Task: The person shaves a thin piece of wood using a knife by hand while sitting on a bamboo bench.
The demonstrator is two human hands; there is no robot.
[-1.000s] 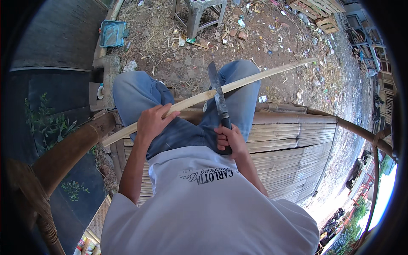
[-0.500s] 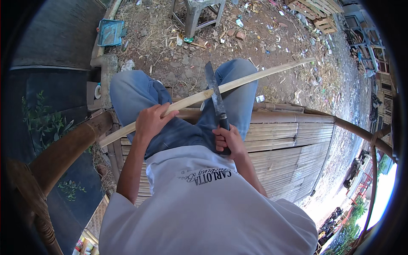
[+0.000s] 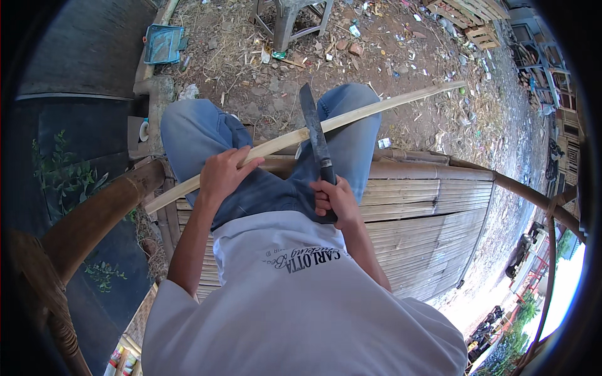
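Observation:
A long pale bamboo strip (image 3: 276, 145) lies slantwise across my thighs, its far right end raised over the ground. My left hand (image 3: 224, 173) is closed around it near my left thigh, the thumb along the strip. In my right hand (image 3: 335, 199) is the dark handle of a large knife (image 3: 315, 128), held in a fist close to my lap. The grey, worn blade points away from me and crosses the strip beside a node, seemingly touching it. My jeans (image 3: 348, 141) are under both.
I sit on a bamboo slat bench (image 3: 414, 219) with a round bamboo rail (image 3: 100, 219) at the left. Ahead, a grey plastic stool (image 3: 285, 25) and a blue plastic tray (image 3: 164, 45) stand on littered dirt ground (image 3: 251, 81). Wooden crates (image 3: 480, 34) are at the far right.
The knife has shifted slightly up and left along with my right hand. The strip and my left hand stay nearly where they were.

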